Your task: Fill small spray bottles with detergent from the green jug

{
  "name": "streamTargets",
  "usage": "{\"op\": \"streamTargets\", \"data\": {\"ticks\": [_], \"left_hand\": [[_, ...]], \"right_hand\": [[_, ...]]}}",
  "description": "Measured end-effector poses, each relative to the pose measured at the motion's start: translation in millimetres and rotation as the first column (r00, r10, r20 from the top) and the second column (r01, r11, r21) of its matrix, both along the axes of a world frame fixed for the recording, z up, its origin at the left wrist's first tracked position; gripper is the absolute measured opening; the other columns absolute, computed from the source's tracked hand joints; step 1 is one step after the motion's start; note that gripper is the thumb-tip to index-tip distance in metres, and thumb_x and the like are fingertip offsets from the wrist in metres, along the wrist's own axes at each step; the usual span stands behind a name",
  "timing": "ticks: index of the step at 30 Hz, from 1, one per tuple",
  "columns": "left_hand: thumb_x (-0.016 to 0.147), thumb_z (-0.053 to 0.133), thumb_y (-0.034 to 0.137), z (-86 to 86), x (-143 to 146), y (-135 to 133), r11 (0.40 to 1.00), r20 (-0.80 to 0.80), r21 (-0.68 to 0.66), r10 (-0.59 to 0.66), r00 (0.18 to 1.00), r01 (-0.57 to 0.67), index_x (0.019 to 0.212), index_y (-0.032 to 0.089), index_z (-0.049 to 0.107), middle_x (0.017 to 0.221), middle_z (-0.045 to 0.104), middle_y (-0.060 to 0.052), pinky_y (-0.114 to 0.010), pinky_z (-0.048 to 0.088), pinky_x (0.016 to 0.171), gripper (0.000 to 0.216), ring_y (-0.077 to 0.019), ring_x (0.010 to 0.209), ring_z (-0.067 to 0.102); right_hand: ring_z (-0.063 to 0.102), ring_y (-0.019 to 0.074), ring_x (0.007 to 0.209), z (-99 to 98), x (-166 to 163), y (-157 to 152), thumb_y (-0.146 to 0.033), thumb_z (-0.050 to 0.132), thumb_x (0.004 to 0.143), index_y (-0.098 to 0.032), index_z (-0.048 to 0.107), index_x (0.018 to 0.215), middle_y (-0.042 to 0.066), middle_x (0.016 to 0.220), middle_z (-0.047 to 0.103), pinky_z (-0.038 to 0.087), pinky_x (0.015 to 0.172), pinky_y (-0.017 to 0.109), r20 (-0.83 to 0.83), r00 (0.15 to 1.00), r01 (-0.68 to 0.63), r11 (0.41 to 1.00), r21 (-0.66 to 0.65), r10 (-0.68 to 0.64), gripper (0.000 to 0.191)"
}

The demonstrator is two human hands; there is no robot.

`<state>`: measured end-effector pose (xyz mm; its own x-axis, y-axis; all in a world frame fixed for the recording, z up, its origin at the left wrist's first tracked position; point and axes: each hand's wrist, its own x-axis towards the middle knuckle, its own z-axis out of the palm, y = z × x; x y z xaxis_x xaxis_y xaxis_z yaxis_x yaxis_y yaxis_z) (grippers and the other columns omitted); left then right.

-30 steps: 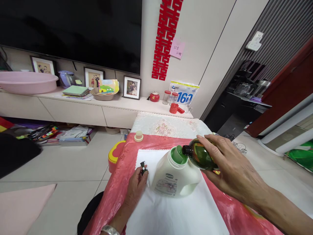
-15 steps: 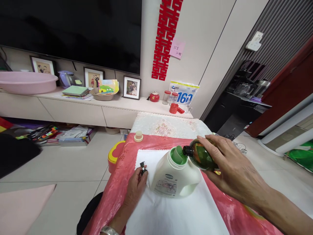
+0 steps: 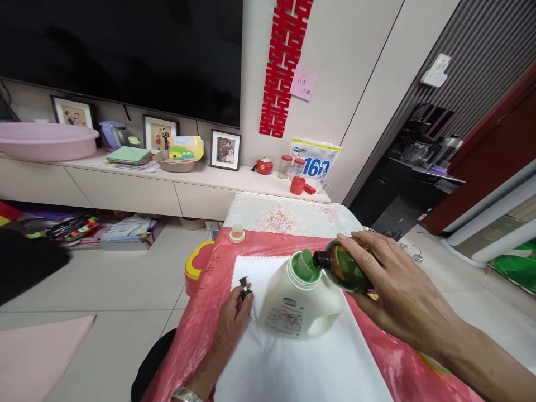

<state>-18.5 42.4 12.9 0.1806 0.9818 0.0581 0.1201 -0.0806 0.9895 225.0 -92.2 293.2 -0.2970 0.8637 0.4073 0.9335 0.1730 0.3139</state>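
Note:
My right hand (image 3: 389, 279) is wrapped round a dark green bottle (image 3: 348, 267), tipped on its side so that its black neck rests at the mouth of a large jug. That white detergent jug (image 3: 288, 307) stands upright on a white cloth (image 3: 318, 368), its green pouring spout (image 3: 305, 266) uncovered. Whether liquid is flowing from the bottle is too small to tell. Left of the jug, my left hand (image 3: 234, 315) pinches a black pump head (image 3: 244, 286). A cream cap (image 3: 237, 233) sits on the red table cover (image 3: 268, 243) beyond it.
A flowered cloth (image 3: 293, 215) covers the table's far end. Behind it a low cabinet (image 3: 209, 187) bears framed photos, red-lidded jars (image 3: 285, 166) and a pink basin (image 3: 46, 139). A yellow and red stool (image 3: 196, 268) stands at the table's left side.

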Motion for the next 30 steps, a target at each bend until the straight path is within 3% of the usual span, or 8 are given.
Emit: {"op": "streamTargets", "data": {"ticks": [19,30], "left_hand": [[0.082,0.062,0.065,-0.5,0.1,-0.2,1.000,0.006,0.001,0.003,1.000,-0.003,0.111,0.017,0.071,0.074,0.071,-0.003,-0.030,0.052,0.064,0.057,-0.0207,0.067,0.064],[0.082,0.062,0.065,-1.2,-0.3,-0.2,1.000,-0.014,-0.021,-0.007,1.000,0.007,0.112,0.015,0.070,0.082,0.072,-0.005,-0.030,0.051,0.062,0.059,-0.0190,0.065,0.061]], "right_hand": [[0.051,0.0365,0.123,0.8,-1.6,0.9,-0.012,0.057,0.080,-0.019,0.040,0.151,0.018,0.137,0.050,0.054,0.095,0.058,0.017,1.000,0.003,1.000,0.000,-0.003,0.073],[0.052,0.0355,0.121,2.5,-3.8,3.1,-0.012,0.057,0.082,-0.018,0.042,0.148,0.018,0.134,0.051,0.056,0.093,0.056,0.046,0.999,-0.003,1.000,0.009,0.003,0.068]]}}
